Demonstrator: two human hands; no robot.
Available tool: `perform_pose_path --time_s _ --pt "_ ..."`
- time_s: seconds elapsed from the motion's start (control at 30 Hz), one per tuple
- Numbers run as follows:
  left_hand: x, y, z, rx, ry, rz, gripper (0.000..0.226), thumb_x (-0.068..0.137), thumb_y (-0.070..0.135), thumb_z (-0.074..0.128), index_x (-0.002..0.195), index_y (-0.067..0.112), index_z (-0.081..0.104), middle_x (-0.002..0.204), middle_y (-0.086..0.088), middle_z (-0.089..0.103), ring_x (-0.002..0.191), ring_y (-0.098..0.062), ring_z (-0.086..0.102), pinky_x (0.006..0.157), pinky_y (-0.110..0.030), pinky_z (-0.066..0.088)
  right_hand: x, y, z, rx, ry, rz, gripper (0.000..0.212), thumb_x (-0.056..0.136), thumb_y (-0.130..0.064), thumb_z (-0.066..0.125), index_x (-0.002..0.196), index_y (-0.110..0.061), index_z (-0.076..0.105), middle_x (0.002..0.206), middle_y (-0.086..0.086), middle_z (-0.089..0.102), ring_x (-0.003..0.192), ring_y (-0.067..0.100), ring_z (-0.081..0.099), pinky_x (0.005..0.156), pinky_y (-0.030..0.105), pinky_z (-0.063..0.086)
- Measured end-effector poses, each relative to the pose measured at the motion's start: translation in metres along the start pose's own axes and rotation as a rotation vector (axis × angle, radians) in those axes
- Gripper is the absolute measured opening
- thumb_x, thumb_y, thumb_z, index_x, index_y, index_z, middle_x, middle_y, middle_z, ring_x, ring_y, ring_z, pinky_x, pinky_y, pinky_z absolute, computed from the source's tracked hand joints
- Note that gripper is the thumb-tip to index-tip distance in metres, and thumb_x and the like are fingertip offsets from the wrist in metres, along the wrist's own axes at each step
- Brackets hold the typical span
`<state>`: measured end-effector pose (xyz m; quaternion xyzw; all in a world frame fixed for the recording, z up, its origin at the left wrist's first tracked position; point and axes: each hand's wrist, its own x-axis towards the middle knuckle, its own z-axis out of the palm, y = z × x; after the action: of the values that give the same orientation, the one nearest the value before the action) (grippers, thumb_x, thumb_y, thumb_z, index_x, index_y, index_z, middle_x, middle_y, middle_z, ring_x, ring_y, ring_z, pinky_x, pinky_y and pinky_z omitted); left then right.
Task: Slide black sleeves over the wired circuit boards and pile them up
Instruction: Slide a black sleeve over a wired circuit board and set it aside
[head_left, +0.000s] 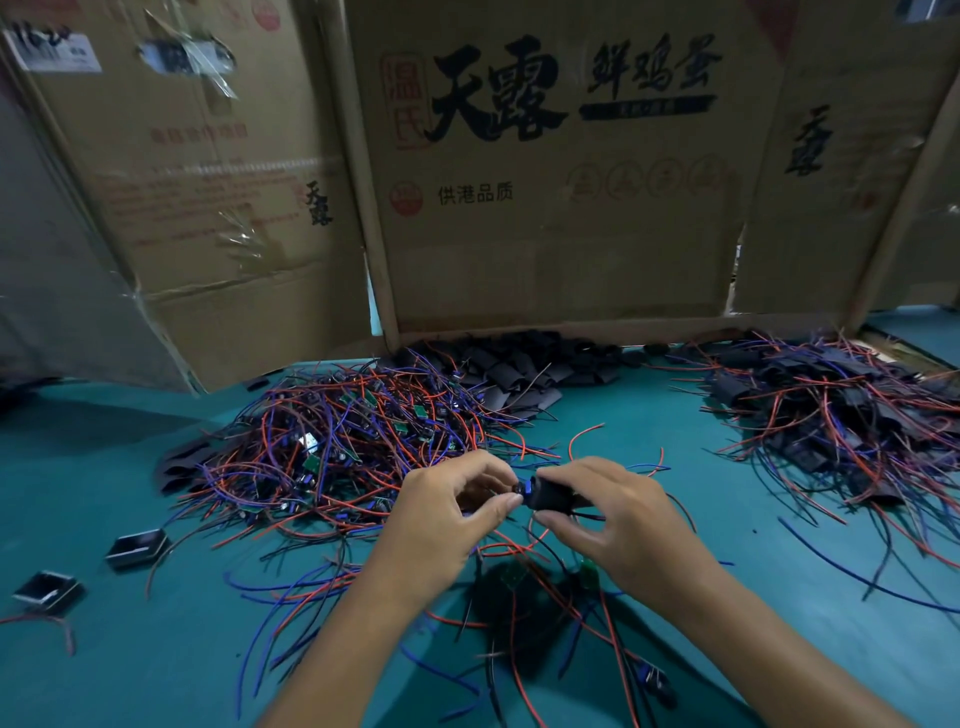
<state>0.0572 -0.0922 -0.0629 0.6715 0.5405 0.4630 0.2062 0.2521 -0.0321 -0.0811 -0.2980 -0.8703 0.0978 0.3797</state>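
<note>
My right hand (618, 514) grips a black sleeve (553, 492) above the green table. My left hand (447, 514) pinches the end of a wired circuit board (521, 488) at the sleeve's mouth; most of the board is hidden by fingers and sleeve. Its red and blue wires trail down below the hands. A heap of bare green boards with red and blue wires (343, 436) lies to the left. Empty black sleeves (519, 369) are heaped behind it. At the right lies a pile of sleeved boards (852, 415).
Cardboard boxes (550, 171) wall off the back of the table (156, 665). Two loose black sleeves (136, 548) (48, 592) lie at the left front. Stray wired boards (524, 577) lie under my hands and near the front edge.
</note>
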Motion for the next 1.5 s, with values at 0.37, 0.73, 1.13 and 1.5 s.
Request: perform_pose_path --time_s 0.37,0.73,1.13,1.5 --pt "0.0 0.0 0.001 -0.034 -0.025 -0.048 0.008 0.087 0.012 0.075 0.088 0.019 0.072 0.083 0.004 0.072 0.078 -0.02 0.067 0.073 -0.033 0.054 -0.001 0.001 0.004 0.003 -0.007 -0.043 0.031 0.081 -0.027 0.072 0.107 -0.01 0.071 0.097 0.0 0.07 0.088 0.016 0.063 0.081 0.019 0.044" --pt "0.0 -0.004 0.004 -0.039 -0.028 -0.044 0.018 0.086 0.004 0.073 0.097 0.018 0.076 0.087 -0.002 0.074 0.082 -0.023 0.069 0.08 -0.041 0.055 0.0 0.002 0.001 -0.021 0.012 -0.05 0.032 0.082 -0.024 0.071 0.109 -0.006 0.072 0.099 0.002 0.072 0.088 0.022 0.068 0.083 0.022 0.046" --pt "0.003 -0.009 0.017 -0.196 -0.01 -0.176 0.036 0.088 -0.002 0.069 0.089 0.033 0.078 0.097 0.007 0.067 0.089 -0.018 0.066 0.087 -0.042 0.052 0.0 -0.001 0.002 -0.064 0.007 -0.063 0.034 0.082 -0.024 0.069 0.11 -0.004 0.073 0.099 0.005 0.073 0.089 0.023 0.069 0.082 0.026 0.048" --pt "0.0 -0.002 0.019 -0.046 0.023 -0.06 0.021 0.089 0.01 0.069 0.097 0.027 0.076 0.099 0.011 0.065 0.087 -0.004 0.063 0.081 -0.022 0.049 0.0 -0.001 0.0 -0.289 -0.042 0.015 0.016 0.085 -0.022 0.062 0.096 -0.014 0.07 0.081 0.002 0.066 0.077 0.026 0.063 0.065 0.035 0.048"
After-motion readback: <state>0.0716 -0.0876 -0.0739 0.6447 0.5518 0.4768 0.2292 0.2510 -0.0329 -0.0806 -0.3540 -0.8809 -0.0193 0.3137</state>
